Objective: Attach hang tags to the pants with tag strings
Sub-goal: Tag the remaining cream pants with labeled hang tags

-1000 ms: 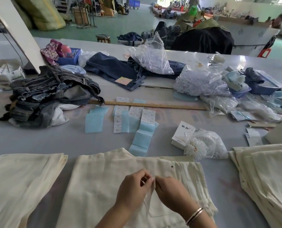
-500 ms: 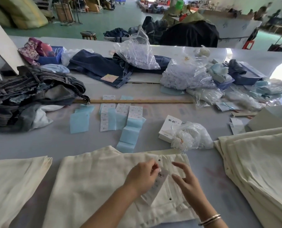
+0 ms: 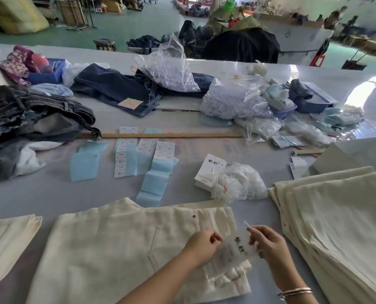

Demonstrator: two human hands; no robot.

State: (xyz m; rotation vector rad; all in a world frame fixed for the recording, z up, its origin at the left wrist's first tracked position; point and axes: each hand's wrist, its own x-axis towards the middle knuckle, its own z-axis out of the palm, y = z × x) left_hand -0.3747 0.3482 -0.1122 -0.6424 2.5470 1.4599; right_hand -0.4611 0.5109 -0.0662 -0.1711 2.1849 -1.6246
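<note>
Cream pants [image 3: 117,244] lie folded flat in front of me on the grey table [image 3: 51,194]. A white hang tag [image 3: 237,244] with black characters rests on their waistband end. My left hand [image 3: 202,242] pinches the tag's left edge. My right hand [image 3: 268,242] holds its right edge, with a thin white tag string [image 3: 247,224] sticking up from the fingertips. A clear bag of white tag strings [image 3: 235,183] sits beyond the pants, beside a white stack of hang tags [image 3: 209,170].
A stack of cream pants [image 3: 336,227] lies at the right and another [image 3: 5,242] at the left. Blue sticker strips and white labels [image 3: 143,159] lie mid-table before a wooden ruler [image 3: 171,135]. Denim clothes [image 3: 29,119] pile at the left; plastic bags [image 3: 233,99] crowd the back right.
My hands moved right along the waistband. The hang tag, earlier held between close fingers, now lies flatter with its printed face up, and my hands have spread to its two edges.
</note>
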